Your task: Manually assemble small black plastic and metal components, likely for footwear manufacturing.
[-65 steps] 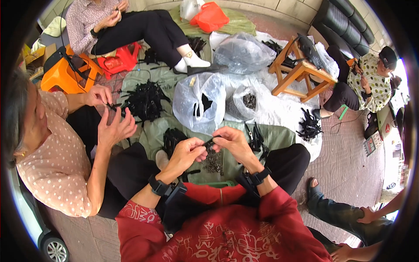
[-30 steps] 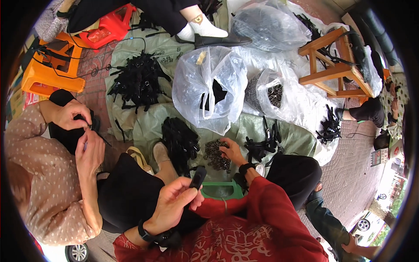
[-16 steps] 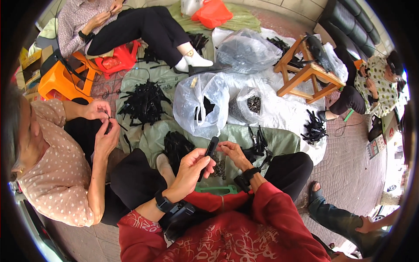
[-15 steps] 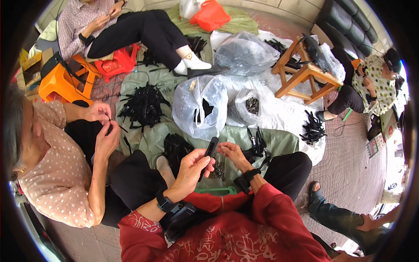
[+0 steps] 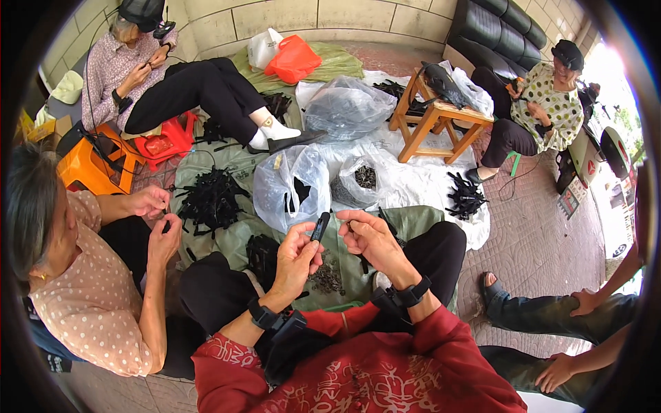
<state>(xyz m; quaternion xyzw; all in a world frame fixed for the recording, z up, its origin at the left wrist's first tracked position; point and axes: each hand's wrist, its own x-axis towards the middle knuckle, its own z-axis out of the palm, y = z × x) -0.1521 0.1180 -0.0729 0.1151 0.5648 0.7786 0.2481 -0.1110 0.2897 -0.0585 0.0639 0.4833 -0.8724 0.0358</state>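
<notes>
My left hand (image 5: 297,258) is closed around a short black strap (image 5: 321,224), its upper end standing up past my thumb and fingers. Just to its right, my right hand (image 5: 375,241) has thumb and fingers drawn together at a small dark bit too tiny to name; the two hands are apart. Under them, a pile of small metal pieces (image 5: 327,279) lies on the green sheet (image 5: 420,219). A bundle of black straps (image 5: 261,253) is beside my left hand, partly hidden by it.
Ahead stand a clear bag holding black material (image 5: 270,199) and a bag of small metal parts (image 5: 348,193). A heap of black straps (image 5: 210,199) lies left of them. Co-workers sit left, far left and far right. A wooden stool (image 5: 441,120) stands at the back right.
My right hand has moved slightly up and turned, its fingers now more curled. The left hand still holds the strap, shifted a little left. The whole view has tilted up.
</notes>
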